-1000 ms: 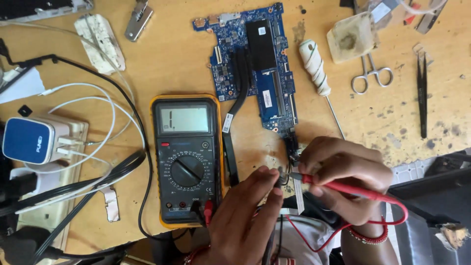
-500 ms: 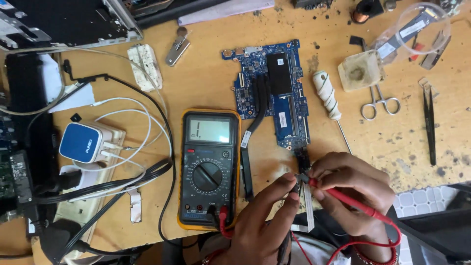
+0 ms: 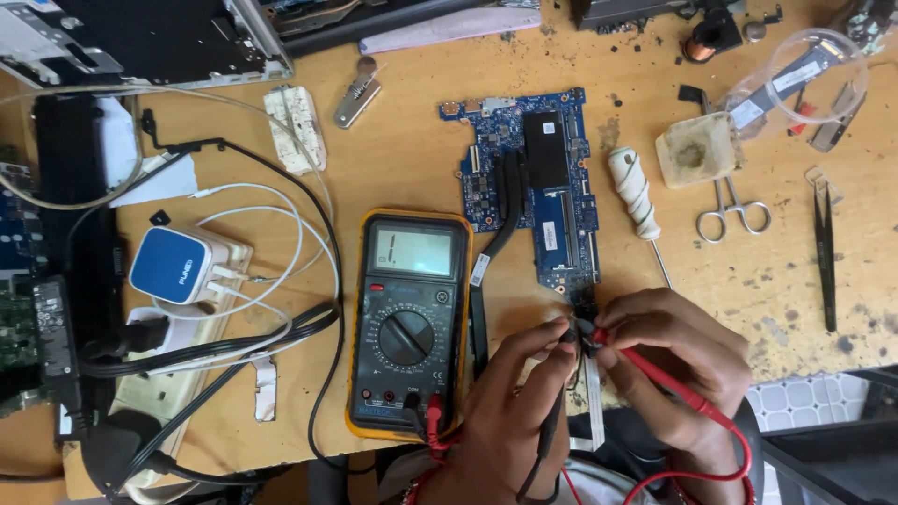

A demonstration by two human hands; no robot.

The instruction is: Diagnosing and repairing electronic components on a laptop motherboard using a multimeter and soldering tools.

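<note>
A: Largest first?
B: Wooden surface (image 3: 393,168), then the yellow multimeter (image 3: 410,323), the blue circuit board (image 3: 533,187) just beside it.

A: Hands?
B: Left hand (image 3: 510,411) pinches the black probe (image 3: 554,411); right hand (image 3: 687,360) grips the red probe (image 3: 655,374). Both tips meet at the board's lower edge.

A: Changed?
B: Hands and probes have held their spot; only the view shifted, so probing continues.

A pale grey rectangular screen (image 3: 412,251) tops the yellow-cased multimeter (image 3: 409,323); a small white label (image 3: 478,270) lies just right
</note>
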